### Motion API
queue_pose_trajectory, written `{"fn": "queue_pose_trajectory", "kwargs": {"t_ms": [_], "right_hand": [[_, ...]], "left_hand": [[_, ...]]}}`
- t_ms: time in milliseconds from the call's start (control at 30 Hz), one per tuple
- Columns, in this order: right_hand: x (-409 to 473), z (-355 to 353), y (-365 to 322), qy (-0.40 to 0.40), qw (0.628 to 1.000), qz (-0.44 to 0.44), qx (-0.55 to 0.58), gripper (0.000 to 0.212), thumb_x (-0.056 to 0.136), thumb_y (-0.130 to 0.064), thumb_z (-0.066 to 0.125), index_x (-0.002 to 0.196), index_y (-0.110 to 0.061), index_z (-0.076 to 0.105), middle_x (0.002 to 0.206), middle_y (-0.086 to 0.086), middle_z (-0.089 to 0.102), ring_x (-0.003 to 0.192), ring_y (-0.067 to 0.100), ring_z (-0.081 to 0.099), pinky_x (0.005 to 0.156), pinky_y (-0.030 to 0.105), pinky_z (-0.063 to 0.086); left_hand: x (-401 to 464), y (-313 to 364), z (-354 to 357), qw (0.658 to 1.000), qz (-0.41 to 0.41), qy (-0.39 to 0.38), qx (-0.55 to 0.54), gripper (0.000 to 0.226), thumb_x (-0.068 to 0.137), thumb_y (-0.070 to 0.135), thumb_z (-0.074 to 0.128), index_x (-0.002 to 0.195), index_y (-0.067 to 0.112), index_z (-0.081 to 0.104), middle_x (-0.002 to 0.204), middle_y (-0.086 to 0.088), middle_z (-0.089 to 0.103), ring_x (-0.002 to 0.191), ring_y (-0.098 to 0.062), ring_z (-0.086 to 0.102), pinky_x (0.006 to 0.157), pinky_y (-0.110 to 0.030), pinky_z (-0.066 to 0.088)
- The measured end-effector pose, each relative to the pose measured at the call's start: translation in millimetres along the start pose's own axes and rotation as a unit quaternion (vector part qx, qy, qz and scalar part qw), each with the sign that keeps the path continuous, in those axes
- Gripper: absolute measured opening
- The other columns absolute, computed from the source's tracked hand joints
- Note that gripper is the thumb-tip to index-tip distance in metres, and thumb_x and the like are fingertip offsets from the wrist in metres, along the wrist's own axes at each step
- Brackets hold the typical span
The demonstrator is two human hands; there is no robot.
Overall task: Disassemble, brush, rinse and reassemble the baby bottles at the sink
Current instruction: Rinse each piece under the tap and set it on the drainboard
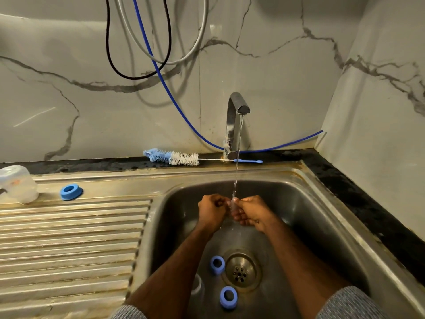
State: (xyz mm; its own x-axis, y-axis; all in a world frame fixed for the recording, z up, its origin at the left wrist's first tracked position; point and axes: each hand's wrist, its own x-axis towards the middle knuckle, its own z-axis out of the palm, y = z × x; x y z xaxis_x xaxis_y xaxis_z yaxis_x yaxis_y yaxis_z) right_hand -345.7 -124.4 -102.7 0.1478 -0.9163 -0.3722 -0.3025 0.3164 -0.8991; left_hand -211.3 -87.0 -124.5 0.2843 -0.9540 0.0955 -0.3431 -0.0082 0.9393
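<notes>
Here both hands, left [212, 209] and right [249, 212], grip a clear teat [232, 204] under the tap [235, 116]; no writing legible

Veined marble wall [276, 77], black countertop [358, 194]

Stained steel sink [326, 203], glossy marble wall [276, 77]
</notes>
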Motion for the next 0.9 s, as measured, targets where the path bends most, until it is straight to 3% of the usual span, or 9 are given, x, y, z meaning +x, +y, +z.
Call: {"fn": "queue_pose_trajectory", "kwargs": {"t_ms": [100,200,433,567,700,800,900], "right_hand": [[0.8,-1.9,0.8,0.026,0.999,0.014,-0.02,0.034,0.1,-0.036,0.058,0.09,-0.009,0.076,0.069,0.005,0.069,0.054,0.012,0.055,0.046,0.022,0.042],[-0.6,-4.2,-1.9,0.032,0.999,0.023,-0.012,0.028,0.098,-0.032,0.061,0.087,-0.012,0.076,0.066,0.002,0.063,0.053,0.01,0.048,0.046,0.022,0.038],[-6.2,-10.2,-11.3,-0.031,0.995,0.029,0.085,0.013,0.093,-0.01,0.061,0.092,-0.009,0.074,0.071,0.007,0.071,0.07,0.017,0.063,0.062,0.03,0.054],[-5.0,-6.0,-12.4,-0.031,0.995,0.001,0.098,0.02,0.09,-0.001,0.058,0.099,-0.008,0.074,0.082,0.012,0.075,0.077,0.021,0.068,0.07,0.034,0.058],[-4.1,-7.8,-11.1,-0.053,0.995,-0.006,0.081,0.015,0.093,-0.01,0.061,0.101,-0.008,0.074,0.091,0.013,0.076,0.079,0.021,0.071,0.071,0.038,0.059],[-7.6,-5.3,-9.7,-0.053,0.998,-0.021,0.002,0.019,0.098,-0.029,0.061,0.103,-0.014,0.072,0.097,0.01,0.074,0.09,0.024,0.071,0.071,0.038,0.062],[-11.0,4.0,-8.1,-0.021,0.994,-0.036,-0.098,0.027,0.104,-0.04,0.047,0.106,-0.021,0.067,0.1,0.007,0.069,0.09,0.022,0.068,0.061,0.033,0.058]], "left_hand": [[-0.4,-0.9,1.9,1.0,0.01,0.005,-0.006,0.012,0.093,0.008,0.07,0.089,0.015,0.078,0.079,0.0,0.075,0.076,-0.013,0.074,0.077,-0.036,0.063],[-1.6,-0.1,2.8,1.0,0.014,-0.009,-0.008,0.005,0.089,0.009,0.076,0.09,0.013,0.079,0.08,0.0,0.076,0.075,-0.013,0.074,0.077,-0.036,0.063],[-1.9,3.5,3.8,0.999,0.031,-0.002,0.026,0.02,0.08,0.008,0.081,0.095,0.014,0.07,0.085,0.002,0.072,0.08,-0.01,0.069,0.076,-0.027,0.06],[-0.7,4.1,3.4,1.0,0.012,0.025,-0.01,0.018,0.084,0.014,0.079,0.095,0.017,0.066,0.083,0.003,0.07,0.077,-0.009,0.066,0.072,-0.025,0.057],[-1.3,5.4,1.3,0.999,0.004,0.023,-0.037,0.011,0.089,0.014,0.076,0.098,0.016,0.071,0.084,0.002,0.074,0.079,-0.007,0.071,0.076,-0.024,0.059],[0.6,2.7,1.2,0.999,0.023,-0.003,0.029,0.015,0.087,0.004,0.074,0.099,0.013,0.074,0.087,0.002,0.075,0.083,-0.007,0.072,0.08,-0.026,0.061],[-0.7,4.2,2.6,0.992,0.053,-0.004,0.11,0.015,0.084,0.001,0.074,0.091,0.014,0.073,0.082,0.005,0.072,0.077,-0.005,0.069,0.075,-0.027,0.06]]}}
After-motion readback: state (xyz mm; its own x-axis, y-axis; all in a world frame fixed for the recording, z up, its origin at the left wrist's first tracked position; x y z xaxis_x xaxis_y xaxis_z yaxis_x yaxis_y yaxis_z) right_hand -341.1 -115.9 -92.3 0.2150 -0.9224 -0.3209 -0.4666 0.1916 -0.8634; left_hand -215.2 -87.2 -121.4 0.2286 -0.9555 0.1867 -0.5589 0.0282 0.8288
